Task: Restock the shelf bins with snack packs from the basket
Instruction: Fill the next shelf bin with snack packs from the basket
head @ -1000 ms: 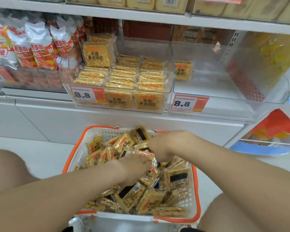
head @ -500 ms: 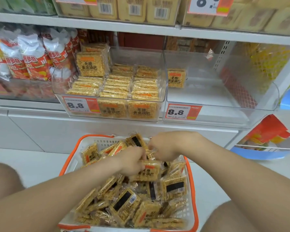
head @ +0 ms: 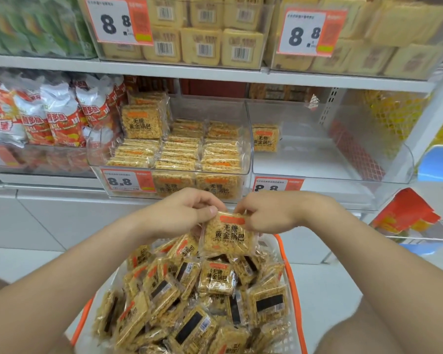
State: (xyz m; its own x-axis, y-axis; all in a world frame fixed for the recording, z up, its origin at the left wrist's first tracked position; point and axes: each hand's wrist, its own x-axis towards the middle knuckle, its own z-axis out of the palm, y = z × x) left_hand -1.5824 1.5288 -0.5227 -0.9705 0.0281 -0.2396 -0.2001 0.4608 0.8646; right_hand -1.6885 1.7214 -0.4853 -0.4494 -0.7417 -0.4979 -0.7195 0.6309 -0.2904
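Observation:
A white basket with an orange rim (head: 293, 282) sits on the floor below me, heaped with several yellow snack packs (head: 216, 277). Above the heap, my left hand (head: 182, 213) and my right hand (head: 266, 212) both pinch the top edge of a held snack pack (head: 226, 236), its printed face toward me. On the shelf ahead, a clear left bin (head: 169, 149) is nearly full of the same packs. The clear right bin (head: 343, 154) holds just one upright pack (head: 266, 137).
Red and white bagged snacks (head: 49, 116) fill the bin further left. The upper shelf (head: 215, 72) carries bins of yellow packs with 8.8 price tags. An orange and blue display (head: 409, 221) stands low on the right. My knees flank the basket.
Both hands rose out of the basket, lifting one snack pack up toward the shelf. The view tilted upward, showing more of the upper shelf.

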